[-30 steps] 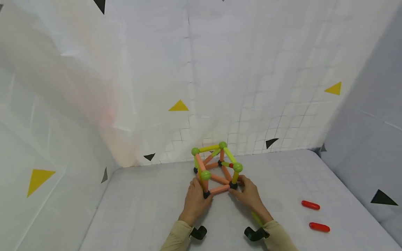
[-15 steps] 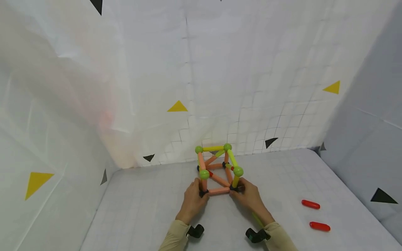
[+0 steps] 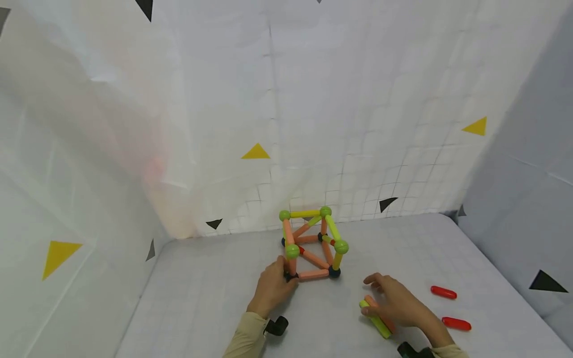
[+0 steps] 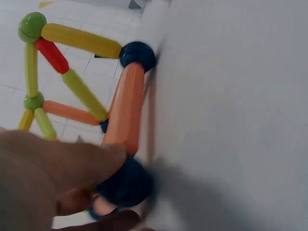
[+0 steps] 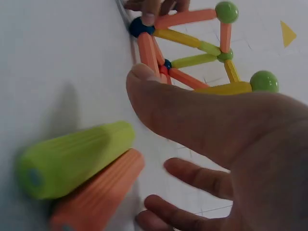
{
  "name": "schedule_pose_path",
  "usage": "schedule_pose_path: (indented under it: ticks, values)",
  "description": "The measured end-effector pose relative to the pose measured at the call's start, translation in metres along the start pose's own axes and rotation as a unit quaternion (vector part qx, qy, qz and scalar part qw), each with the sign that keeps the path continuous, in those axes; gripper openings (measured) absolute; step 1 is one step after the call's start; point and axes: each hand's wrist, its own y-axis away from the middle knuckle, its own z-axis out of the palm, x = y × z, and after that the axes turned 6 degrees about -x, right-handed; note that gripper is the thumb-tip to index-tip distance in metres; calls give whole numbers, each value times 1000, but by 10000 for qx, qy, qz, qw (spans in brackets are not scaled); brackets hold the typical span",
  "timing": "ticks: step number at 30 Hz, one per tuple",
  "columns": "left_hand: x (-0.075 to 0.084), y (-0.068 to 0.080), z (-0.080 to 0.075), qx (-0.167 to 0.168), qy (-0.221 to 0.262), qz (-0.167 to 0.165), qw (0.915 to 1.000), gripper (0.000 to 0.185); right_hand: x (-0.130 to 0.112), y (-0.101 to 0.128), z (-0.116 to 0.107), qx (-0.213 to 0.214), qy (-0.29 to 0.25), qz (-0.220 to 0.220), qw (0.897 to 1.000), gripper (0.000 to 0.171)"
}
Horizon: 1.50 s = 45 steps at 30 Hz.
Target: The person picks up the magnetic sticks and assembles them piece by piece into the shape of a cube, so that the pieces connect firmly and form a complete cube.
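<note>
A box-shaped frame of magnetic rods and balls (image 3: 314, 274) stands on the table, green balls on top and dark blue ones below. My left hand (image 3: 272, 287) holds its near-left dark ball (image 4: 126, 183), thumb and fingers around it. My right hand (image 3: 396, 302) is apart from the frame, over a yellow-green rod (image 3: 380, 325) and an orange rod (image 3: 388, 323) lying side by side on the table. In the right wrist view, its thumb and fingers are spread and hold nothing, with the yellow-green rod (image 5: 77, 159) and orange rod (image 5: 98, 192) beside them.
Two red rods (image 3: 443, 292) (image 3: 456, 323) lie on the table to the right of my right hand. A white sheet wall (image 3: 340, 124) with yellow and black triangles rises behind the table, and side sheets flank it.
My right hand has let go of the frame's near-right ball and moved right and towards me, over the loose rods. The frame has turned and shifted slightly; my left hand still holds it.
</note>
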Motion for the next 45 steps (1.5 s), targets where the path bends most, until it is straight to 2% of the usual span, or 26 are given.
schedule_pose_path:
  ticks: [3,5,9,13,18,21,24,27,32,33,35,38,45]
  values:
    - [3,2,-15,226,-257,24,9994,47,5,12,5,-58,134,39,9999,69]
    - [6,4,-24,538,-283,90,9981,54,7,16,10,12,297,50,9995,63]
    - [17,6,-37,1192,-79,549,9913,62,5,20,18,312,713,47,9970,52]
    - [27,5,-35,1486,1,1085,9829,59,-4,17,24,529,1005,-92,9935,38]
    - [30,2,-28,1585,-68,1389,9775,44,-10,14,29,707,1167,-234,9904,29]
    - [30,0,-27,1652,13,1474,9752,38,-15,14,26,845,989,-445,9905,25]
    - [28,-2,-26,1803,117,1591,9706,35,-25,13,12,1122,597,-930,9875,20]
    - [27,-3,-26,1871,244,1719,9669,35,-38,10,-7,1669,449,-1563,9725,21]
    - [27,-3,-26,1790,455,1799,9662,34,-58,-4,-42,2823,678,-2621,9203,30]
    - [27,-3,-26,1765,494,1783,9668,34,-62,-8,-47,2981,715,-2803,9096,31]
    - [27,-3,-26,1740,556,1763,9672,34,-72,-16,-53,3121,714,-3069,8963,33]
    - [26,-2,-25,1724,645,1764,9670,35,-87,-29,-54,3112,719,-3328,8873,33]
    - [26,-2,-24,1675,843,1721,9671,36,-107,-48,-37,3000,897,-3721,8738,29]
